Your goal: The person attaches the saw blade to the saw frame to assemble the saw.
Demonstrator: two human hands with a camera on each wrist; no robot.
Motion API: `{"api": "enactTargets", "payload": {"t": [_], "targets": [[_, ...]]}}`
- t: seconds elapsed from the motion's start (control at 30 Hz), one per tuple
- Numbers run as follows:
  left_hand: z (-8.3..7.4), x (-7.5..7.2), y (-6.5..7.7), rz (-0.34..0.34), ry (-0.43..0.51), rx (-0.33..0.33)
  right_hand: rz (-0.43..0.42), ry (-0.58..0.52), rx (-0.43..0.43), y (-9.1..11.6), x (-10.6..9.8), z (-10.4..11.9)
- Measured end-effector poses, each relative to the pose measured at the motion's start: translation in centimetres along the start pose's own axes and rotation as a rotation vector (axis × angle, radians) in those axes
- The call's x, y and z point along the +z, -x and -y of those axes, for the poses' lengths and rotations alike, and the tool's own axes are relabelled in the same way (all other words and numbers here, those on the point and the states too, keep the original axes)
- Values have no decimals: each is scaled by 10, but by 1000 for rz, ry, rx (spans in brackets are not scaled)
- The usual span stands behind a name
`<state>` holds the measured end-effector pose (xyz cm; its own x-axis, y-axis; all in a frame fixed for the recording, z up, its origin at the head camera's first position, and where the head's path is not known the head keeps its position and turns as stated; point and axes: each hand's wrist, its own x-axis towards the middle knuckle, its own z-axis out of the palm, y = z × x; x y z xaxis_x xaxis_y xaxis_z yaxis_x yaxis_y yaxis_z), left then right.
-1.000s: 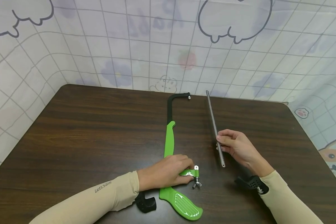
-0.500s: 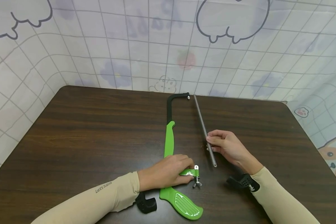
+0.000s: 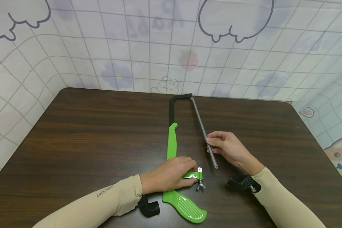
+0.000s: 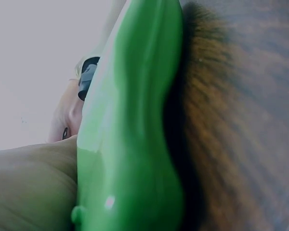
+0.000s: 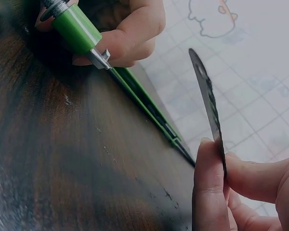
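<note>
A green and black hacksaw frame [image 3: 172, 142] lies on the dark wooden table, its curved black end at the back. My left hand [image 3: 171, 175] grips its green lower arm, just beside the wing nut [image 3: 200, 186]. The green handle [image 4: 139, 115] fills the left wrist view. In my right hand [image 3: 231, 148] a thin grey hacksaw blade [image 3: 202, 123] is pinched between thumb and fingers. The blade's far end meets the tip of the frame's black end; whether it is hooked there is too small to tell. Its near end, with a small hole, stays apart from the wing-nut end.
The brown table [image 3: 88, 133] extends to both sides of the hacksaw. A patterned white cloth [image 3: 165, 44] hangs along its back edge. Black wrist mounts [image 3: 148, 207] sit under both forearms, the left one close to the saw handle.
My right hand has moved left with the blade, bringing its far end from well right of the frame to the black end's tip. The left hand and frame have stayed put.
</note>
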<state>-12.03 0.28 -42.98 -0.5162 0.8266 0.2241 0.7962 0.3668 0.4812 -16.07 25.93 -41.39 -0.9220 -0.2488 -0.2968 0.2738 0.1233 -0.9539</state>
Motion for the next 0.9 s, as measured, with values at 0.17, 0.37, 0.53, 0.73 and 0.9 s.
{"api": "enactTargets", "payload": {"t": [0.17, 0.37, 0.53, 0.73, 0.9], "targets": [[0, 0, 0, 12, 4, -11, 7, 2, -4, 1, 0, 1], [0, 1, 0, 11, 4, -9, 4, 17, 2, 0, 0, -1], [0, 1, 0, 16, 6, -19, 4, 25, 5, -1, 0, -1], [-1, 1, 0, 14, 9, -22, -5, 39, 17, -2, 1, -1], [-1, 1, 0, 12, 12, -17, -17, 63, 26, -2, 2, 0]]}}
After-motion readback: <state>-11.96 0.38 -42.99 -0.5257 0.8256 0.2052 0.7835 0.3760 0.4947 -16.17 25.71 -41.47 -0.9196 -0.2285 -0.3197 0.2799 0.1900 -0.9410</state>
